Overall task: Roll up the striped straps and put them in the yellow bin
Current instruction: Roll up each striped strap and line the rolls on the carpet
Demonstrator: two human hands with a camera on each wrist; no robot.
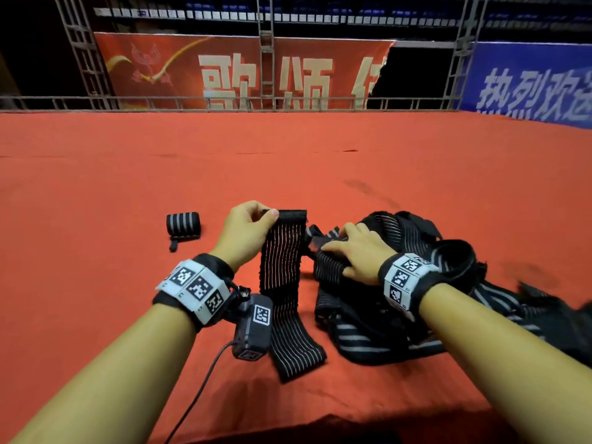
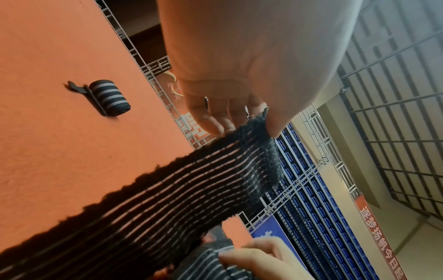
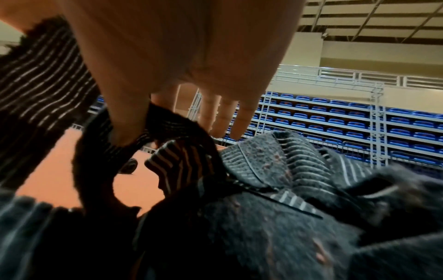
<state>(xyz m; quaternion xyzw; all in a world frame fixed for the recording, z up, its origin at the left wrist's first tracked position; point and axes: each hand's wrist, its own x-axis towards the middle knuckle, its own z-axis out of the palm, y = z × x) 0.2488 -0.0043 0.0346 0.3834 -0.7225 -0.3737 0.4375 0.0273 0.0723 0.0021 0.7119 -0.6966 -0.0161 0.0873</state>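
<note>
While left hand [image 1: 245, 230] fingers pinch one strap [image 1: 282, 283], right hand [image 1: 358, 251] grips the pile [image 1: 400, 315]; one rolled strap [image 1: 183, 223] lies apart.

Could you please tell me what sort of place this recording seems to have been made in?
Probably an indoor sports arena or gymnasium: tiers of blue seats line the wall, large banners hang on metal truss, and the work surface is a wide red cloth.
</note>
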